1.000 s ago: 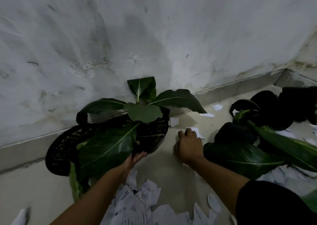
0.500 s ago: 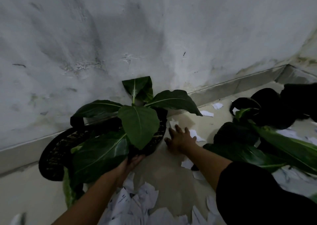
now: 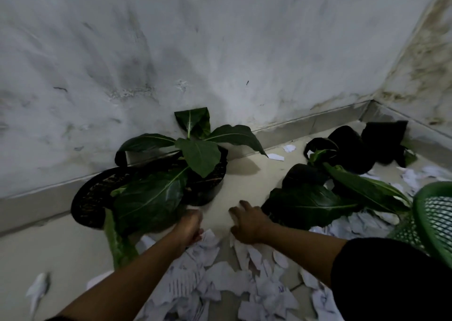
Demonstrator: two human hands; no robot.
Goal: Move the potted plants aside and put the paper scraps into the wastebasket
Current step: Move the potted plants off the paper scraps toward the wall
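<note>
Potted plants (image 3: pixel 156 186) crowd the wall at ten o'clock, more pots (image 3: pixel 342 154) at two, wastebasket (image 3: pixel 433 213) at three. Paper scraps (image 3: pixel 220 279) carpet six o'clock: feather-light, limp, best raked into a bunch. Right hand (image 3: pixel 249 223) spreads flat over them; left hand (image 3: pixel 190 225) curls at the pile's edge, grip unclear.

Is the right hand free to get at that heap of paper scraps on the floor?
Probably yes: the right hand hovers open at the paper scraps, nothing between them; the plant leaves lie off to the side.
</note>
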